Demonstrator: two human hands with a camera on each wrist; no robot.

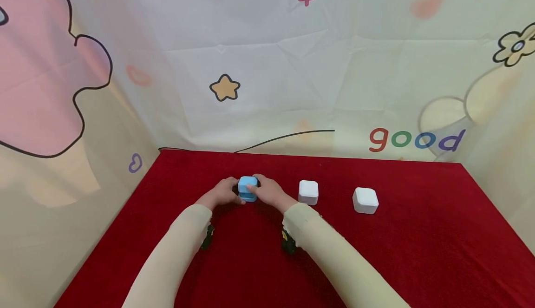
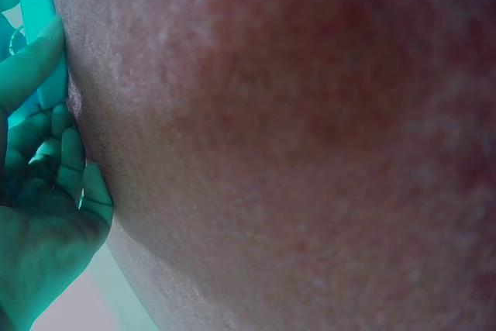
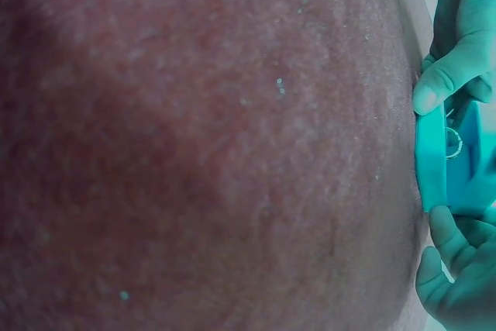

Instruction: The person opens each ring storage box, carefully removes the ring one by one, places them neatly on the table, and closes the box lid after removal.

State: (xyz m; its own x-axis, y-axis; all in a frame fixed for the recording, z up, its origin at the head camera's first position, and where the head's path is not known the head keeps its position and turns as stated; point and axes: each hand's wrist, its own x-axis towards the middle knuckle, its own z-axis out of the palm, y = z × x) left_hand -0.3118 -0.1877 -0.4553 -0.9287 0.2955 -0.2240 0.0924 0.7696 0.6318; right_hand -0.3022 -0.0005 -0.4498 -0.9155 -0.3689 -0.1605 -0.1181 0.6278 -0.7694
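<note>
A small light-blue ring box stands on the red cloth between both hands, its lid parted from its base. Through the gap, a ring shows inside in the right wrist view. My left hand holds the box from its left side, its thumb on the front of the base. On the right, my right hand pinches the upper part, thumb in front and fingers behind. The left wrist view also has my left hand and the box's base at its left edge.
Two white rounded boxes, a nearer one and a farther one, sit to the right of my right hand on the red cloth. A printed curtain hangs behind and beside the table.
</note>
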